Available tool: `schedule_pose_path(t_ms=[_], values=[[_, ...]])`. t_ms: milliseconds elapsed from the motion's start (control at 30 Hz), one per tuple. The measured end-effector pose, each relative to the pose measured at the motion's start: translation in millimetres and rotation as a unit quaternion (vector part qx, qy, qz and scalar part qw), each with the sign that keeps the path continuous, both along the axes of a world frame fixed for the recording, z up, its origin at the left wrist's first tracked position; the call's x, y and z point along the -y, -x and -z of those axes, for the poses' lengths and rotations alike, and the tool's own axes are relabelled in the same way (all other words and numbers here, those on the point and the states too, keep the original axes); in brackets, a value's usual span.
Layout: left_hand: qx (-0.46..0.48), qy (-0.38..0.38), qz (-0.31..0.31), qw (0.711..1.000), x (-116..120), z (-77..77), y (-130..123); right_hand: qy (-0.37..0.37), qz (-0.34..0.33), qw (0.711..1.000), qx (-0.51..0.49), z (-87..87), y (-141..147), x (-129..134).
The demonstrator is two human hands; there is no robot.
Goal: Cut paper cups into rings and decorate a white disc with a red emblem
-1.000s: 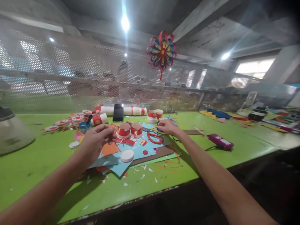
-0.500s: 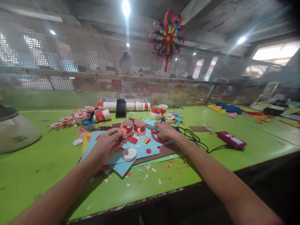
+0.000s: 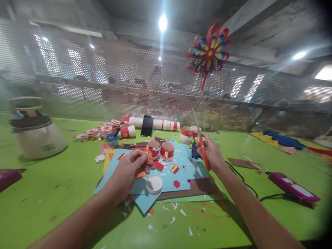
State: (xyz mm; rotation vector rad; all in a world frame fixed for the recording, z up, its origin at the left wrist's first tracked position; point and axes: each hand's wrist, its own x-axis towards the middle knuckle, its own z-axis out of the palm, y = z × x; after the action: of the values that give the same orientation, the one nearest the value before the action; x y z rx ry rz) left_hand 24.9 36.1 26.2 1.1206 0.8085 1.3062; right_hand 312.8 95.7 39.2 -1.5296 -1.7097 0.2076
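My left hand (image 3: 131, 169) pinches a small round red-and-gold paper piece (image 3: 148, 155) between thumb and fingertips, above light-blue paper sheets (image 3: 181, 176). In my right hand (image 3: 213, 155) are scissors (image 3: 204, 154) with red handles, raised off the sheets, blades pointing up. Two short red-and-white paper rings (image 3: 167, 151) stand between the hands. A round white lid-like piece (image 3: 154, 184) lies just right of my left wrist. Nearby on the sheets are a red hexagon (image 3: 176, 184) and a yellow-and-red scrap (image 3: 174, 168). Beside my right fingers sits a blue object (image 3: 195, 150), partly hidden.
Behind the sheets lie a white paper tube (image 3: 158, 123) and a leaning phone (image 3: 147, 126). A blue glue jar (image 3: 112, 139) stands left, near several red-and-white discs (image 3: 106, 129). A purple device (image 3: 293, 188) with a black cord lies right; a large pot-like container (image 3: 38, 135) stands far left.
My right hand has lifted the scissors from the sheets, turning the blades upward. My left hand still pinches the paper piece. The camera view has shifted left.
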Motion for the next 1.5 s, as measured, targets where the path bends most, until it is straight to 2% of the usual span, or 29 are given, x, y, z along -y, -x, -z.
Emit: schedule_pose_path(t_ms=[100,167,200,300,367,433,533,733,967,1500], values=[[0.009,-0.019,-0.032,0.999,1,-3.4,1,-0.013,-0.030,0.997,-0.067,-16.0,16,26],[0.021,-0.025,-0.058,0.998,1,-6.7,3,-0.007,-0.092,0.982,-0.165,-23.2,30,47],[0.029,-0.026,-0.071,0.997,0,-8.4,4,0.009,-0.124,0.976,-0.178,-24.8,38,57],[0.062,-0.022,-0.106,0.992,-1,-12.8,6,0.079,-0.283,0.940,-0.171,-21.8,55,80],[0.084,-0.016,-0.119,0.989,0,-15.2,6,0.128,-0.351,0.915,-0.155,-16.9,63,90],[0.107,-0.008,-0.129,0.986,2,-16.9,5,0.160,-0.382,0.899,-0.138,-12.5,67,96],[0.128,0.002,-0.126,0.984,6,-18.2,3,0.170,-0.381,0.898,-0.136,-8.6,72,104],[0.117,0.023,-0.091,0.989,14,-19.9,-1,0.178,-0.330,0.920,-0.117,-0.9,82,110],[0.105,0.022,-0.081,0.991,14,-18.7,-1,0.165,-0.361,0.912,-0.102,15.9,83,104],[0.133,0.032,-0.056,0.989,19,-19.8,-5,0.150,-0.348,0.923,-0.070,24.6,83,105]])
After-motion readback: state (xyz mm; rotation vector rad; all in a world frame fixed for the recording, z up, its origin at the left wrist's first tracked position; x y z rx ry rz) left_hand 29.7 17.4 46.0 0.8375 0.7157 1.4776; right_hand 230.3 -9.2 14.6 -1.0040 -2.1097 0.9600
